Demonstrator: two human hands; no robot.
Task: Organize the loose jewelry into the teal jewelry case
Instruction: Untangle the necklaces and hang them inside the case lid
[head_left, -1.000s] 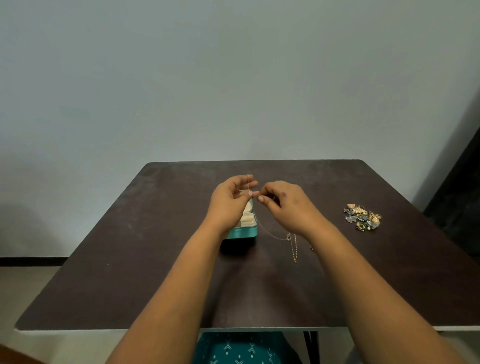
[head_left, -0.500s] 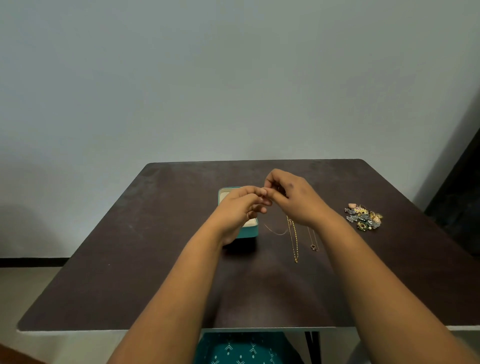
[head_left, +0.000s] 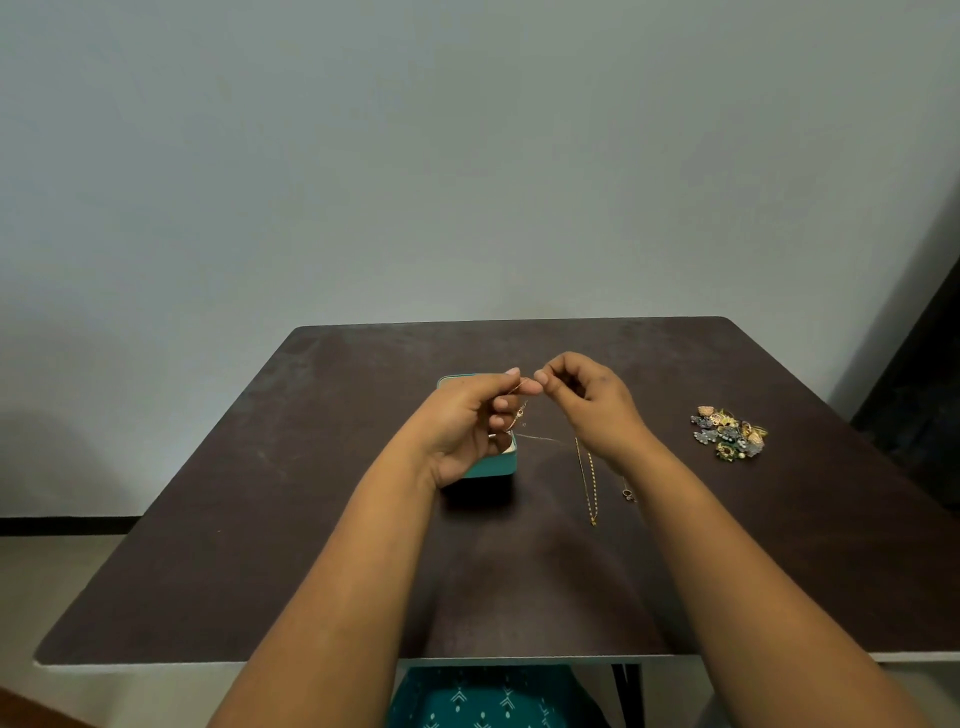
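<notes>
A thin gold chain (head_left: 521, 410) is pinched between the curled fingertips of the left hand (head_left: 467, 426) and of the right hand (head_left: 589, 402), probably so that it can be kept untangled and fed in. Directly beneath the left fingers lies the open teal rectangular jewelry case (head_left: 493, 467); two more fine gold necklaces (head_left: 589, 483) lie on the dark brown table (head_left: 311, 467) just below the right fingers, and a heap of small mixed earrings (head_left: 727, 433) sits well to their right.
</notes>
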